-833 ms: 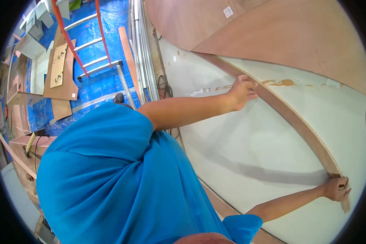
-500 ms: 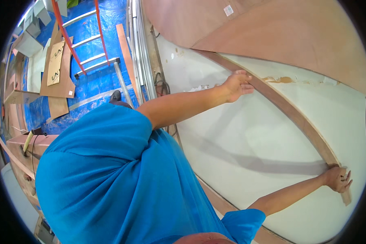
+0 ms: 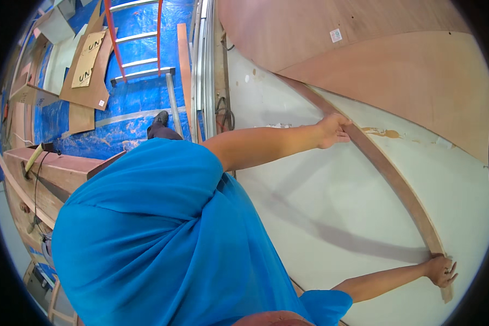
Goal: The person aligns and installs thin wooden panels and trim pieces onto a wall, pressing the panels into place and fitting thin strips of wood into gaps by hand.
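Note:
A long, curved wooden strip (image 3: 392, 173) lies over a white surface (image 3: 309, 201), its far end meeting the edge of a large brown plywood sheet (image 3: 396, 60). My left hand (image 3: 332, 130) is against the strip's near side toward the far end, fingers stretched out and partly apart, touching its edge without wrapping it. Close to the strip's other end, my right hand (image 3: 443, 271) has its fingers around the wood, and a short piece sticks out beyond them. The underside of this grip is hidden.
An orange ladder (image 3: 138, 38) stands on blue floor sheeting (image 3: 133, 95). Metal lengths (image 3: 204, 65) run along the white surface's left side, beside a coiled cord (image 3: 224, 114). Cardboard pieces (image 3: 89, 70) lie farther left. A wooden beam (image 3: 65, 171) with a yellow-handled tool (image 3: 33, 161) is behind me.
The view has shifted, so the scene sits lower and farther right. Both hands stay at about the same places on the strip, whose lower end appears slightly nearer to me.

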Action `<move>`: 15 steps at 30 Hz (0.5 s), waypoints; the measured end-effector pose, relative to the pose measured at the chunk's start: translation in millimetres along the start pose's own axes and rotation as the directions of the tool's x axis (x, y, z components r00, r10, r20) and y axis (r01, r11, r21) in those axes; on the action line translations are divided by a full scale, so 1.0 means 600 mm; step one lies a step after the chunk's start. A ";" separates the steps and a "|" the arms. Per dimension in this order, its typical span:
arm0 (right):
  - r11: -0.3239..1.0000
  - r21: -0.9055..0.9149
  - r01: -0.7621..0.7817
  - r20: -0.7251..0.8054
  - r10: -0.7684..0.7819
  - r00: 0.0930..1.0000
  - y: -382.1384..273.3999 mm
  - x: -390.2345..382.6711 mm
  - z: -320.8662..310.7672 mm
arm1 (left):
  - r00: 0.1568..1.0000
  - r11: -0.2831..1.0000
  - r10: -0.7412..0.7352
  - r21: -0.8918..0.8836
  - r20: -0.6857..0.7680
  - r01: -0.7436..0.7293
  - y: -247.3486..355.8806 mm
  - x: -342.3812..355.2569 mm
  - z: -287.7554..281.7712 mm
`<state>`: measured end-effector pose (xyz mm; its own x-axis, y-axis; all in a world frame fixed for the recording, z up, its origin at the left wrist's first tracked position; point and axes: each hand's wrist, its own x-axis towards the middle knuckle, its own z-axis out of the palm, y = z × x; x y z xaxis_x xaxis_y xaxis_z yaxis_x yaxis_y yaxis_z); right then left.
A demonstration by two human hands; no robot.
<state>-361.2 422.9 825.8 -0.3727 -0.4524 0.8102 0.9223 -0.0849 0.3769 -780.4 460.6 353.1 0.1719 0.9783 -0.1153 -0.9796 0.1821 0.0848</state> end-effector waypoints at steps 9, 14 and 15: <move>0.976 -0.099 0.195 0.003 -0.196 0.981 0.124 0.047 -0.007 | 0.993 0.995 -0.066 0.087 0.101 0.057 -0.046 -0.021 0.025; 0.977 -0.063 0.204 0.049 -0.201 0.978 0.181 0.058 -0.016 | 0.985 0.983 -0.122 0.153 0.121 0.103 -0.058 -0.031 0.031; 0.977 -0.069 0.202 0.048 -0.199 0.979 0.178 0.053 -0.016 | 0.985 0.991 -0.111 0.089 0.133 0.099 -0.052 -0.020 0.025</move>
<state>-273.7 391.2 887.5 -0.5529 -0.3838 0.7396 0.8331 -0.2358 0.5004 -750.3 444.8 366.8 0.2916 0.9565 0.0091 -0.9445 0.2864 0.1611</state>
